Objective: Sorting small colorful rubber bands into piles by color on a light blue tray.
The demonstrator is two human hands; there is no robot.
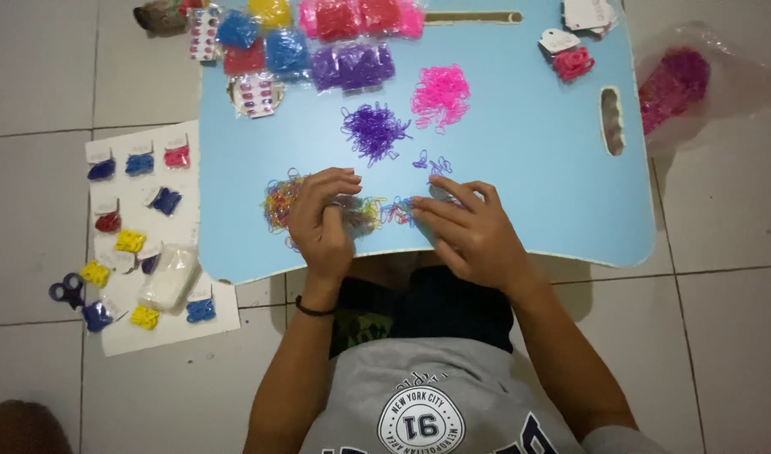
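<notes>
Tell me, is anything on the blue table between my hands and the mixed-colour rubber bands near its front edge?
Nothing visible is. The left hand and right hand both rest right at the mixed-colour rubber bands. The purple pile and pink pile lie farther back on the blue table, beyond the hands.

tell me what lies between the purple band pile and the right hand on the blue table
In the head view, a few loose purple and blue bands lie on the blue table between the purple band pile and the right hand.

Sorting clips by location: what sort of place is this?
Probably a home floor: the person sits on white floor tiles at a low blue lap table, both hands on small rubber bands.
</notes>
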